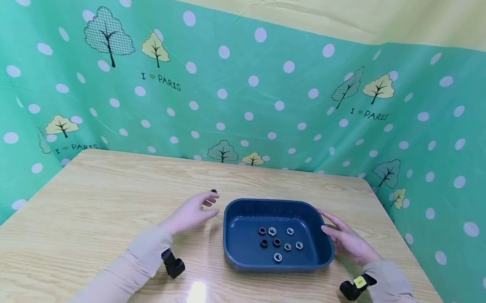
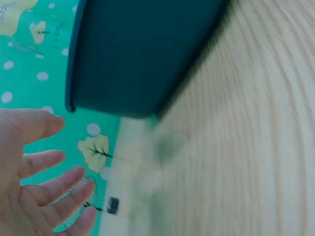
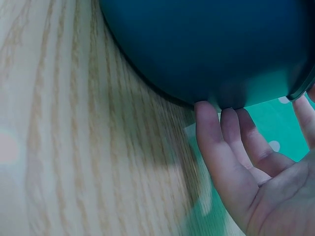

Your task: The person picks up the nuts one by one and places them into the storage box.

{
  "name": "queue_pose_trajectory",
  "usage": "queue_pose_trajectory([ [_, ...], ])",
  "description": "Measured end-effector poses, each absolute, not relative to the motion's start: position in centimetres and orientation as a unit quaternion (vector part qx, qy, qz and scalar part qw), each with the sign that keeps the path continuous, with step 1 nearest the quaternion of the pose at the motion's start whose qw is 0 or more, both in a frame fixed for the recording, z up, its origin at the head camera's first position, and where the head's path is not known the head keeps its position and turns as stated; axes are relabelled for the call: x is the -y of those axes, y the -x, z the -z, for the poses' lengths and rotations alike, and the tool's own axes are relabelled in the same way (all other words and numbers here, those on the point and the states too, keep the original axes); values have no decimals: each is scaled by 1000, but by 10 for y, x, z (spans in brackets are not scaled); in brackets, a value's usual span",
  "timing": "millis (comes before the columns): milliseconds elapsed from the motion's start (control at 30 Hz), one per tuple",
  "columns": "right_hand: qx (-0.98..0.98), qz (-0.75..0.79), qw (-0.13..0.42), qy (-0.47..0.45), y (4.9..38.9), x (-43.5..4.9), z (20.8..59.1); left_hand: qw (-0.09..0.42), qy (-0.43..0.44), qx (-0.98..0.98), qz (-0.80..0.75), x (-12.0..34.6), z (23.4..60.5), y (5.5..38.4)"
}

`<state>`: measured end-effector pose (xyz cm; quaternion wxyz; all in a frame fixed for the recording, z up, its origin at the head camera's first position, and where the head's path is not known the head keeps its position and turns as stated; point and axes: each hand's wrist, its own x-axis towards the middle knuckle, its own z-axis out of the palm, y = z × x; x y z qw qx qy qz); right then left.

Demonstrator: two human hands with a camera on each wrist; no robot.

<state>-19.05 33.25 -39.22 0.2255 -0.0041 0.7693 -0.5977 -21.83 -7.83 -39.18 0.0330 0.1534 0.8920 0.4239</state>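
A dark blue tray [image 1: 276, 268] stands on the table with several hex nuts in it, some black [image 1: 264, 243] and some silver [image 1: 278, 257]. My right hand [image 1: 349, 240] holds the tray at its right end, thumb at the rim; in the right wrist view several fingertips [image 3: 206, 110] rest against the outer wall. To the left of the tray my left hand [image 1: 193, 212] hovers over the table, fingers spread and relaxed, holding nothing. Just beyond its fingertips lies one more black nut [image 1: 214, 191], partly hidden in the head view; the left wrist view shows this nut [image 2: 112, 205] too.
The light wooden table [image 1: 138, 176] stretches out around the tray. A green dotted curtain [image 1: 231, 88] hangs behind it and along both sides. Each wrist carries a small black camera, on the left [image 1: 172, 264] and right [image 1: 354, 288].
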Motion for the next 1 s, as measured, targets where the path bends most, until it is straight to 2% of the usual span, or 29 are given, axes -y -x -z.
queue_pose_trajectory([
  [300,-769,600,223,-9,192,-332,391,24,-103,-880,-463,102,398,232],
  [533,-771,597,224,3,190,-333,392,40,-83,-888,-450,110,397,242],
  [700,-776,591,219,5,190,-335,392,44,-89,-894,-437,111,397,254],
  [1000,-776,594,214,0,189,-332,393,21,-127,-919,-373,105,402,268],
])
